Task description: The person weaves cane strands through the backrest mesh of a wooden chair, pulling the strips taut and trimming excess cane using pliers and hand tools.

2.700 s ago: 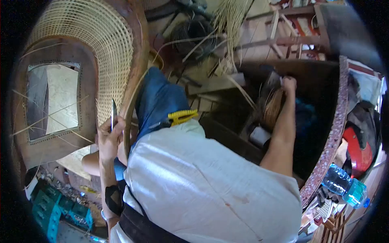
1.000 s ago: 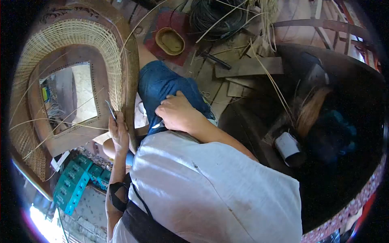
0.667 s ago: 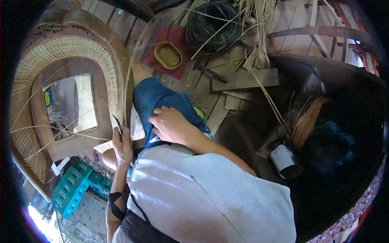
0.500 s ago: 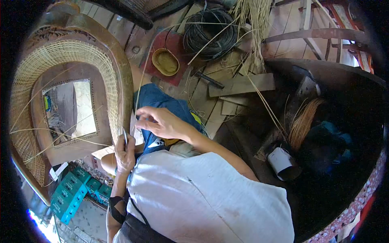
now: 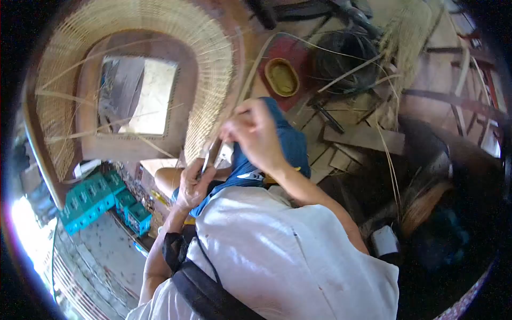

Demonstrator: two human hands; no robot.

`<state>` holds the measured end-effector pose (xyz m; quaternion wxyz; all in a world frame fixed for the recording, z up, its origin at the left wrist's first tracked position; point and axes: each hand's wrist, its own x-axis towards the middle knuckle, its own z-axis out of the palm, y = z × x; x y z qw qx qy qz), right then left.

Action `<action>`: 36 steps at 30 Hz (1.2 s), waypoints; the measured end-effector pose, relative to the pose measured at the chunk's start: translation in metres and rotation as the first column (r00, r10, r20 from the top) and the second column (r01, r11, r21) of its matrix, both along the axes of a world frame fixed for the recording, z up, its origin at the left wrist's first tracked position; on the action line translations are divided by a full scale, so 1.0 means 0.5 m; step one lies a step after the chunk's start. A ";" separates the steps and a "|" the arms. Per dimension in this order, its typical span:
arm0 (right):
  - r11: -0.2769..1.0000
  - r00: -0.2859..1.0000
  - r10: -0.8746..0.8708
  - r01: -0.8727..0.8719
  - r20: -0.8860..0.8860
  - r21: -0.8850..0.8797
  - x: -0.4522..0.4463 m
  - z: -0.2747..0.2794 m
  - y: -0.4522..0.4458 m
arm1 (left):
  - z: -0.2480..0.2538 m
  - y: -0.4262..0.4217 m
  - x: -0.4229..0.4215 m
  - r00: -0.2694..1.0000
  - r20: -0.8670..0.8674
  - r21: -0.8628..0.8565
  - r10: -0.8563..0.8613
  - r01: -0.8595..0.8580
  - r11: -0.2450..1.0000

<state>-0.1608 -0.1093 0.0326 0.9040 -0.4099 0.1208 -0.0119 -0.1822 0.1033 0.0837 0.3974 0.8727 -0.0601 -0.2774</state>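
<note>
A wooden chair frame with woven cane [image 5: 210, 58] along its curved inner side stands in front of me on the left. My left hand [image 5: 194, 184] is closed around a slim, shiny metal tool [image 5: 205, 161] at the lower end of the weave; its exact kind I cannot make out. Just right of the frame, my right hand [image 5: 253, 130] is raised with curled fingers, smeared by motion. A long pale cane strand [image 5: 262, 52] runs down to those fingers, which seem to pinch it. Loose strand ends cross the square opening in the chair panel [image 5: 88, 120].
A yellowish oval bowl [image 5: 282, 77] sits on a red mat [image 5: 274, 53]. Beyond lies a dark coil [image 5: 346, 61], with a bundle of cane strands [image 5: 408, 32] beside it. Wooden boards [image 5: 368, 140] lie rightward. Teal boxes [image 5: 88, 200] stand lower left; a white cup [image 5: 385, 241] is at right.
The view has swung, so the chair and floor things appear farther right. My right hand has lifted away from the frame edge and its fingers have curled. My left hand still grips the metal tool.
</note>
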 end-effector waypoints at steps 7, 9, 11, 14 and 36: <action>0.869 0.908 -0.377 0.416 0.184 -0.268 0.115 -0.035 -0.363 | 0.001 0.126 0.012 0.940 0.243 0.273 -0.238 0.169 0.947; 0.818 0.884 -0.382 0.459 0.269 -0.347 0.131 -0.030 -0.498 | -0.007 0.202 0.026 0.979 0.201 0.319 -0.028 -0.039 0.947; 0.562 0.853 -0.465 0.492 0.238 -0.665 0.158 -0.007 -0.594 | -0.001 0.258 0.035 0.948 0.318 0.349 0.020 -0.137 0.927; -0.285 0.900 -0.173 0.343 0.401 -0.895 0.159 0.094 -0.652 | -0.044 0.408 0.033 0.879 0.434 0.277 0.198 -0.339 0.899; 0.860 0.966 0.156 -0.235 -0.206 -0.454 0.173 -0.066 -0.128 | -0.082 0.155 -0.063 0.887 0.437 0.099 0.151 -0.214 0.972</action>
